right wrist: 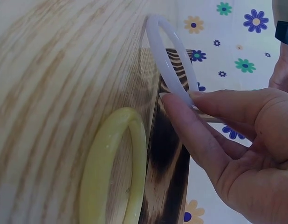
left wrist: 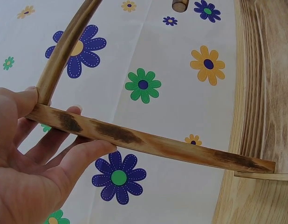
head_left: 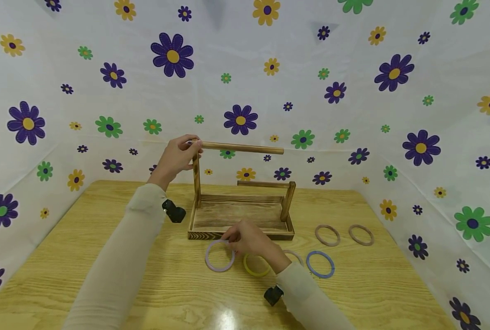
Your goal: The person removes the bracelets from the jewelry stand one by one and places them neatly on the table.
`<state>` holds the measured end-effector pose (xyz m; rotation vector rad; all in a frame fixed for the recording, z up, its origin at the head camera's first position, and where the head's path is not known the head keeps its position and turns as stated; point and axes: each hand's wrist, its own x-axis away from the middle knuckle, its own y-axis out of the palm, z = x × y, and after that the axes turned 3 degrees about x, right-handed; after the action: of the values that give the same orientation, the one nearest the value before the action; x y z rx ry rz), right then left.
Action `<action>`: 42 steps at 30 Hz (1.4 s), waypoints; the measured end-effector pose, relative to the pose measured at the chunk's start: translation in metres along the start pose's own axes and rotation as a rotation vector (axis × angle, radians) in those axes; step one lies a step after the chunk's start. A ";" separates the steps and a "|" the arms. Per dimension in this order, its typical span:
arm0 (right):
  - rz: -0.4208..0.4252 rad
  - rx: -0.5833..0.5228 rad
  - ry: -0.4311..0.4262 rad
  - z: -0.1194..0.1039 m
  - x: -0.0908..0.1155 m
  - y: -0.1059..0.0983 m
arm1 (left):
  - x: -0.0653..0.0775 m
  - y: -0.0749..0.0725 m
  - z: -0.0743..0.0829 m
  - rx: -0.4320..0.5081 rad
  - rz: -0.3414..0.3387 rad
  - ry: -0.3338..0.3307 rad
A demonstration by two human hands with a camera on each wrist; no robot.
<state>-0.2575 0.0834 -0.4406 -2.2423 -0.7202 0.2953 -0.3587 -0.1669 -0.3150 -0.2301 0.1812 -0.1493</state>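
My left hand (head_left: 178, 156) grips the top corner of a wooden stand, where a tall post (head_left: 197, 183) meets a round horizontal bar (head_left: 245, 147). In the left wrist view the thumb and fingers lie about that post (left wrist: 134, 139). Down at the front of the stand, my right hand (head_left: 250, 239) pinches the edge of a pale lilac bangle (right wrist: 163, 60) between thumb and finger. The bangle is tilted up beside the stand's front wall. Close by lies a yellow bangle (right wrist: 95, 172), partly behind the right hand in the head view.
The stand's shallow tray base (head_left: 278, 237) carries a shorter post (head_left: 288, 201) with a lower bar (head_left: 263, 184) at right. A blue bangle (head_left: 308, 263), a pale bangle (head_left: 293, 251) partly behind the forearm, and two pinkish bangles (head_left: 316, 236) lie rightward on the wooden table (head_left: 178, 293).
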 end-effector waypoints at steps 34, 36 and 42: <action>-0.054 0.048 -0.014 0.003 -0.003 0.008 | -0.002 0.000 -0.003 -0.028 0.013 0.021; -0.053 0.060 -0.017 0.002 -0.003 0.008 | -0.001 0.000 -0.001 -0.028 0.010 0.017; -0.046 0.079 -0.034 0.003 -0.002 0.009 | 0.010 0.002 0.014 -0.017 -0.001 -0.002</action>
<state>-0.2565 0.0789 -0.4489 -2.1484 -0.7638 0.3346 -0.3457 -0.1635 -0.3036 -0.2476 0.1804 -0.1487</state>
